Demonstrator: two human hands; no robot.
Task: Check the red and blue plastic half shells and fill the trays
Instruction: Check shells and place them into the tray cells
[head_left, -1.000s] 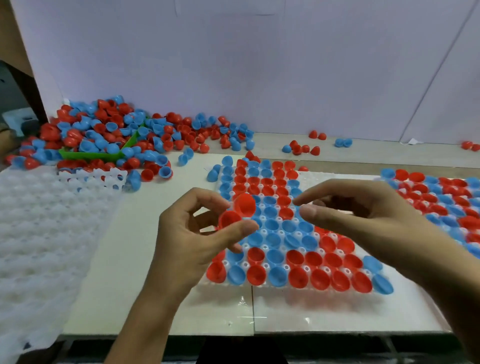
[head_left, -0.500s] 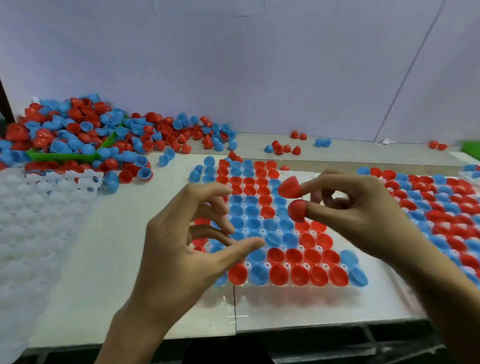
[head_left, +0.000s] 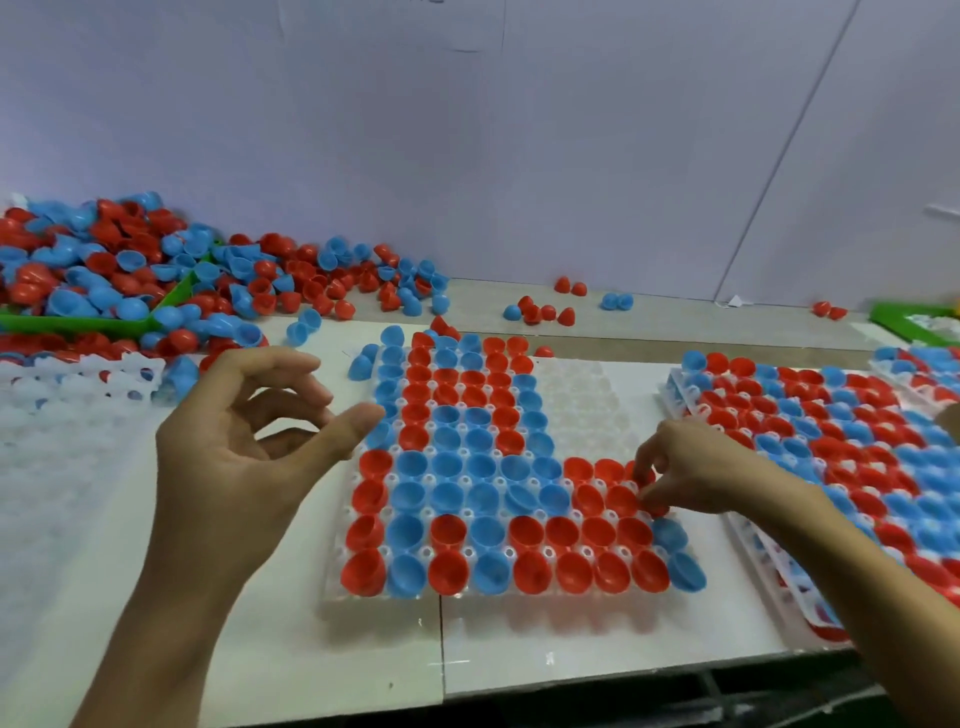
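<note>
A clear pocketed tray (head_left: 584, 415) lies mid-table, mostly filled with red and blue half shells; its upper right pockets are bare. My right hand (head_left: 698, 470) reaches in from the right and pinches a red half shell (head_left: 655, 506) with thumb and fingertips at the tray's right edge, low over the pockets. My left hand (head_left: 234, 457) hovers at the tray's left side, fingers loosely spread and curved, holding nothing. A big loose pile of red and blue half shells (head_left: 130, 270) covers the back left.
A green bin (head_left: 78, 325) sits buried in the pile. Empty white trays (head_left: 57, 447) lie at the left. A stack of filled trays (head_left: 831, 441) stands at the right, with another green bin (head_left: 904, 317) behind. A few stray shells (head_left: 540, 312) lie near the wall.
My right hand, which took two red shells from my left hand, moved down to the tray's right edge with them. My left hand is now bare and has drifted left.
</note>
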